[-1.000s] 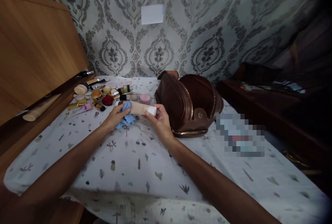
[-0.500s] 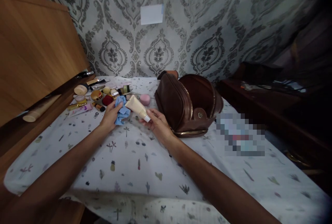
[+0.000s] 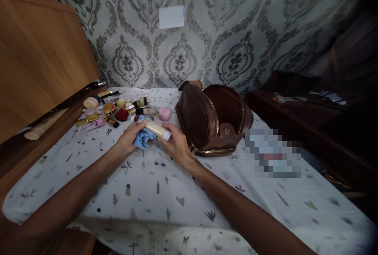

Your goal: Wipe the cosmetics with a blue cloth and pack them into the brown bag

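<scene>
My right hand [image 3: 176, 146] grips a cream tube with a white cap [image 3: 157, 129] by its cap end, the tube lying nearly level above the printed cloth. My left hand [image 3: 129, 138] holds a crumpled blue cloth [image 3: 143, 137] wrapped against the tube's far end. Both hands are closed around what they hold. Just right of my hands lies a brown leather bag [image 3: 213, 118] with its zip open.
Several cosmetics lie in a cluster at the back left: a round pink jar [image 3: 164, 113], a red compact [image 3: 121, 114], a gold-lidded jar [image 3: 109, 108]. A wooden headboard [image 3: 38, 54] rises on the left, with a long beige tube [image 3: 44, 124] on its ledge. A dark side table [image 3: 298, 109] stands right.
The tube went from level to tilted up and is now lowered again, nearly level. The blue cloth has slid along its far end with my left hand.
</scene>
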`<action>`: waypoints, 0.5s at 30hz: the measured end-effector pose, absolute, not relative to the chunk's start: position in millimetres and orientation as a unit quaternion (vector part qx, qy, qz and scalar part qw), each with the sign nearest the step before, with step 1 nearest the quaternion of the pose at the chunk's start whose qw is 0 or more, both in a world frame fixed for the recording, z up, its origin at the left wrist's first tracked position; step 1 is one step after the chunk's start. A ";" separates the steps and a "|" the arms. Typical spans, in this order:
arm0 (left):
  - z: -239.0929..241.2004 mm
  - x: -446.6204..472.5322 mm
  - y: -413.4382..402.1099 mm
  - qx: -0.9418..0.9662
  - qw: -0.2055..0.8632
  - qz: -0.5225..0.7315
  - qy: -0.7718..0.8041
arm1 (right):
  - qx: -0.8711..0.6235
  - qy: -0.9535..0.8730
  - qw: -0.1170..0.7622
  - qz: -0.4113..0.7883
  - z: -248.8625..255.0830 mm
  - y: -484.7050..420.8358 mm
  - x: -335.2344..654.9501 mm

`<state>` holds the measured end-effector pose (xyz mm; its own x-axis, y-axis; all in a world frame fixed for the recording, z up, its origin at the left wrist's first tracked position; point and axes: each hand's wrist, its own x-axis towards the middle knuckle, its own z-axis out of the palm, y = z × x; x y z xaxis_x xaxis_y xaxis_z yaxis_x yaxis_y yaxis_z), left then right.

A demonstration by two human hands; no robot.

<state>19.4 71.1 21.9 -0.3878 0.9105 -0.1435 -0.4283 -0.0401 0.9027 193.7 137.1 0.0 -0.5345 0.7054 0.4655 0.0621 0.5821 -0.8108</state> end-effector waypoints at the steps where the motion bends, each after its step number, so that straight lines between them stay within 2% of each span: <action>1: 21.6 18.7 71.3 0.251 0.488 0.680 0.486 | -0.236 -0.791 0.421 0.375 2.1 135.9 195.0; 4: 21.3 17.6 71.4 0.250 0.474 0.686 0.492 | -0.229 -0.783 0.430 0.386 4.2 134.6 195.3; 10: 22.3 18.5 70.3 0.245 0.434 0.669 0.552 | -0.253 -0.716 0.377 0.530 -6.2 138.8 186.2; 15: 18.8 21.9 70.7 0.252 0.404 0.608 0.636 | -0.261 -0.678 0.411 0.552 -7.7 140.0 185.7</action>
